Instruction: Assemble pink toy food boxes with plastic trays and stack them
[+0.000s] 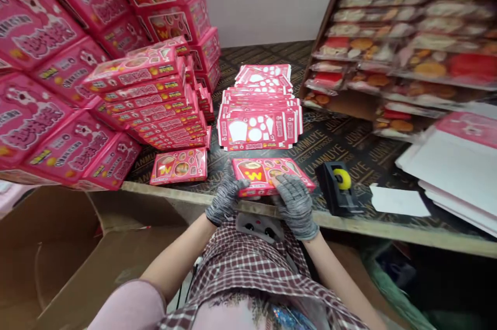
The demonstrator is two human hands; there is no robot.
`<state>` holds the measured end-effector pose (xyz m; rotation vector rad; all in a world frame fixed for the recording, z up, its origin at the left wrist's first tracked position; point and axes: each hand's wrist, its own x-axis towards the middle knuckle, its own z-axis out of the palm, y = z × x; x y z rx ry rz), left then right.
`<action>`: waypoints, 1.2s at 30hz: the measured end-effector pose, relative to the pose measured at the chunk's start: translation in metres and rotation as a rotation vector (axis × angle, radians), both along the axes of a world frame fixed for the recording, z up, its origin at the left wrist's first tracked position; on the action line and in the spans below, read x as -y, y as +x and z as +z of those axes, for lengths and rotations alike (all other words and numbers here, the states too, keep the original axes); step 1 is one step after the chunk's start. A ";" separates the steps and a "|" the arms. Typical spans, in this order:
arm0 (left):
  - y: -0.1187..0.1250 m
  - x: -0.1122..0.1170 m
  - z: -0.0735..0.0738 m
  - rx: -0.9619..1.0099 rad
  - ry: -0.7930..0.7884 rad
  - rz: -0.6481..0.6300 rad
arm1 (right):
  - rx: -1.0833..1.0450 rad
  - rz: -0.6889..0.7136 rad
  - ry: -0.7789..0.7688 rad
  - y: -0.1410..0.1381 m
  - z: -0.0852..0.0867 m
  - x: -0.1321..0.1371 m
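Note:
My left hand [227, 198] and my right hand [297, 206], both in grey knit gloves, hold a folded pink cardboard box [272, 175] at its near edge, just above the table's front edge. The box has a red panel with a yellow W and food pictures. Right behind it lies a stack of flat pink die-cut box blanks [259, 131]. To its left, a finished pink box [178, 165] lies alone on the table, apart from my hands.
Tall stacks of pink boxes [147, 97] rise at left. A black tape dispenser with yellow tape [337, 185] sits right of my right hand. White sheets [454, 164] lie at right, below a product shelf [396, 45]. An open cardboard carton [77, 247] stands below the table at left.

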<state>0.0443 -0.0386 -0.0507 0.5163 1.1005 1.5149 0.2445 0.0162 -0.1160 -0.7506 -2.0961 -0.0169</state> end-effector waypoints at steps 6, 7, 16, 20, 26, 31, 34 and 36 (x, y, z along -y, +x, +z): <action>-0.142 0.038 0.017 -0.202 -0.186 0.410 | 0.113 -0.117 -0.245 0.005 -0.049 -0.018; -0.168 0.046 0.021 -0.284 -0.171 0.443 | 0.136 -0.127 -0.279 0.010 -0.059 -0.019; -0.208 0.003 0.023 -1.601 -0.175 0.489 | 0.280 -0.171 -0.374 0.010 -0.076 -0.013; -0.131 -0.111 0.013 -1.783 0.028 -0.158 | 0.314 -0.193 -0.412 0.007 -0.067 -0.014; -0.056 -0.237 0.010 -1.987 -0.220 -0.551 | 0.291 -0.228 -0.475 0.007 -0.060 -0.011; -0.026 -0.231 -0.006 -2.037 -0.225 -0.610 | 0.128 -0.197 -0.617 0.008 -0.057 -0.015; -0.016 -0.212 -0.015 -2.038 -0.232 -0.649 | -0.034 -0.173 -0.706 0.008 -0.052 -0.032; -0.014 -0.205 -0.016 -2.032 -0.248 -0.652 | -0.122 -0.196 -0.734 0.006 -0.045 -0.053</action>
